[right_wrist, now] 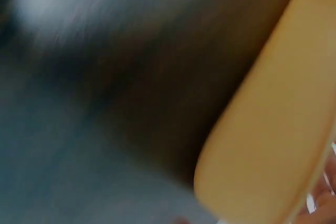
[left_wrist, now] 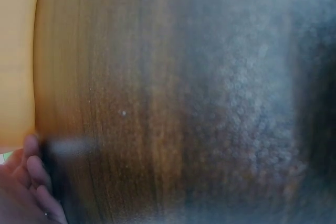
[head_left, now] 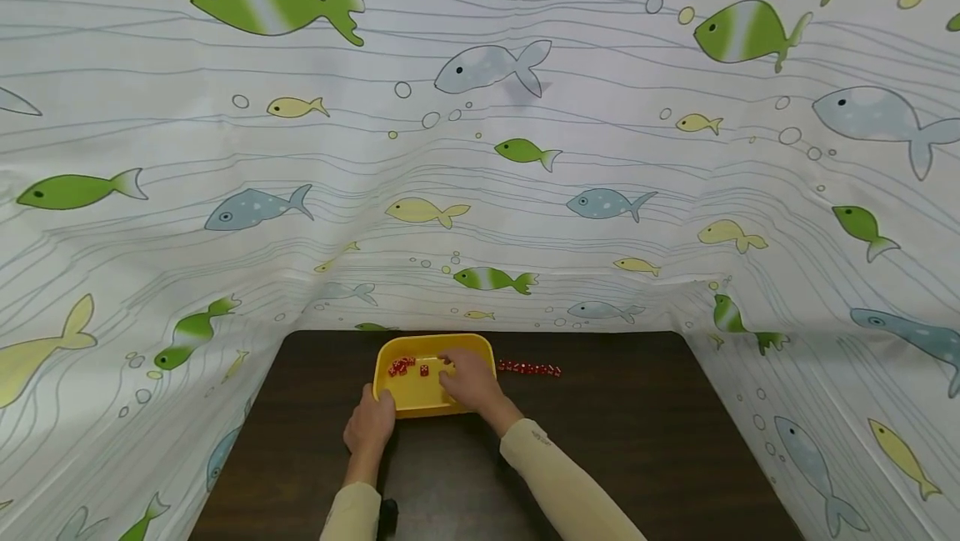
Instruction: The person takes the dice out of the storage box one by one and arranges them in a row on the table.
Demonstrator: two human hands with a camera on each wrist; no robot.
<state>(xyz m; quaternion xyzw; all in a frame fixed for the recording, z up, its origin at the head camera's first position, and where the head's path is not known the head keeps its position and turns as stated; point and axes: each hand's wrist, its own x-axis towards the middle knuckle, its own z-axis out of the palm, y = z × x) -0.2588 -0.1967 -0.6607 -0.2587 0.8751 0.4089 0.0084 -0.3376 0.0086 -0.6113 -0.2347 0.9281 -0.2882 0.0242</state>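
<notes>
A yellow tray [head_left: 420,398] stands at the back of the dark table, with several red dice [head_left: 401,367] grouped in its left part and a single die [head_left: 424,371] a little apart from them. My left hand [head_left: 371,423] grips the tray's front left corner, thumb over the rim. Over the tray's right part is my right hand [head_left: 471,378], its thumb and forefinger pointing left above the floor of the tray; I cannot tell whether a die is between them. In the right wrist view the tray's outer wall [right_wrist: 268,114] hides most of that hand.
Right of the tray, a row of red dice [head_left: 528,368] lies on the dark wooden table [head_left: 615,441]. A white fish-patterned cloth [head_left: 570,249] rises behind the table and along both sides. Below my left sleeve sits a small black object [head_left: 387,516].
</notes>
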